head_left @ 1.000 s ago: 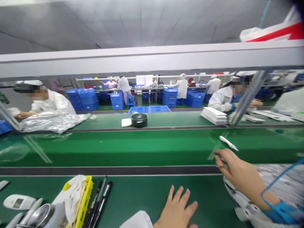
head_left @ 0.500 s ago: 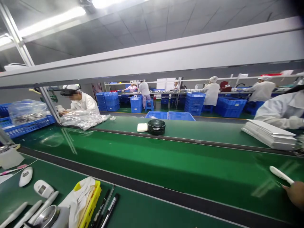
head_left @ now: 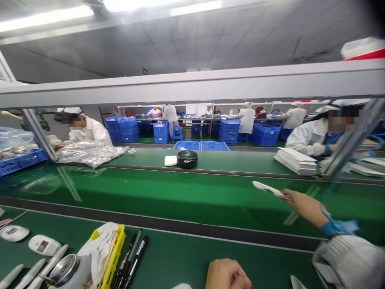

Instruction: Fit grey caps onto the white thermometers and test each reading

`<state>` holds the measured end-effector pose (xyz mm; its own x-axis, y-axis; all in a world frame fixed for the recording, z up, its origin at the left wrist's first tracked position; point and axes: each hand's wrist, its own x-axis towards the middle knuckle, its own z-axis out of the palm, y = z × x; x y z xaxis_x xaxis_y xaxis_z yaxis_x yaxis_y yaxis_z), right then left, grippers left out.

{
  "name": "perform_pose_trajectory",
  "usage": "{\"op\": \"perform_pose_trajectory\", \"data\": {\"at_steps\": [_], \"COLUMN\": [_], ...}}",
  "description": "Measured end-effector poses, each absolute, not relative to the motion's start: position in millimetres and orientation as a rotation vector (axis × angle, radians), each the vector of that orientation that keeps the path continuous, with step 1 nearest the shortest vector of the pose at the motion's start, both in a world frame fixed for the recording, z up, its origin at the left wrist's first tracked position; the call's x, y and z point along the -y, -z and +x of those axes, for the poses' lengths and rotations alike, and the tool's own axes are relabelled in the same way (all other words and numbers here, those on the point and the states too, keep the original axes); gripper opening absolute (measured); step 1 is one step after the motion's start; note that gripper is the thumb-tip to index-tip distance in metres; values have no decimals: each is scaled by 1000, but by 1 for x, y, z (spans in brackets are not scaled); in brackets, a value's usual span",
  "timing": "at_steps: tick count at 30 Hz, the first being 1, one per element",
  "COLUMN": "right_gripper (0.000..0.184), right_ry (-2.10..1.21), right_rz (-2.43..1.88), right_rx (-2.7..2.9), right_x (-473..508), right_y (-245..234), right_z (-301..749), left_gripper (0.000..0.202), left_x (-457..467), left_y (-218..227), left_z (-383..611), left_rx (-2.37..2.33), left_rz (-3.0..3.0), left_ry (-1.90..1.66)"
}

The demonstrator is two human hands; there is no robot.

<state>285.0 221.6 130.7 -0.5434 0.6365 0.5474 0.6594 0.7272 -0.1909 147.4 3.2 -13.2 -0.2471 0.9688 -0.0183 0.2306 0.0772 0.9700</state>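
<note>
My right hand (head_left: 305, 205), with a blue strap at the wrist, reaches over the green conveyor belt (head_left: 186, 194). Its fingers grip one end of a slim white handheld device (head_left: 267, 188), which points left above the belt. At the bottom edge, my left hand (head_left: 227, 275) is closed over the near green bench (head_left: 168, 257); whatever its curled fingers may hold is hidden. A pale pointed piece (head_left: 297, 282) and a white thing (head_left: 182, 286) are cut off by the frame on either side of that hand.
At left lie white devices with small screens (head_left: 44, 245), a metal-topped dispenser (head_left: 64, 268), a yellow basket (head_left: 116, 257) with a cloth, and pens (head_left: 136, 257). Beyond the belt are a black round fan-like part (head_left: 187, 159), white stacked sheets (head_left: 296, 161) and seated co-workers (head_left: 90, 130).
The view has swung to the right. More of my right arm shows, with the white device over the belt, and my left hand has come in at the bottom.
</note>
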Motion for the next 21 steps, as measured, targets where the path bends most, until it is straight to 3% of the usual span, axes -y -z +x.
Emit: {"op": "perform_pose_trajectory", "data": {"at_steps": [3,7,10,12,15,21], "right_gripper": [29,22,29,31,21,17], "right_ry": [53,37,154,180,-90,-667], "right_rz": [-703,-335,-46,8,-69,-256], "right_rx": [2498,2692,2758,2709,2519,1932], "right_x": [-216,-170,-126,-104,-85,-47], "right_y": [-140,-161,-177,-185,-194,-197], "right_z": [274,271,273,275,278,287], "left_gripper": [52,70,91,83,54,57], "left_x": [-2,0,16,37,73,120], "left_y": [0,-41,-84,-112,-146,-174], "left_z": [142,127,114,110,117,144], "left_rx": [-1530,-1304,-1030,-897,-772,-649], "left_rz": [1098,914,877,874,901,935], "left_ry": [-1353,-1464,-1390,-1402,-1489,-1730]}}
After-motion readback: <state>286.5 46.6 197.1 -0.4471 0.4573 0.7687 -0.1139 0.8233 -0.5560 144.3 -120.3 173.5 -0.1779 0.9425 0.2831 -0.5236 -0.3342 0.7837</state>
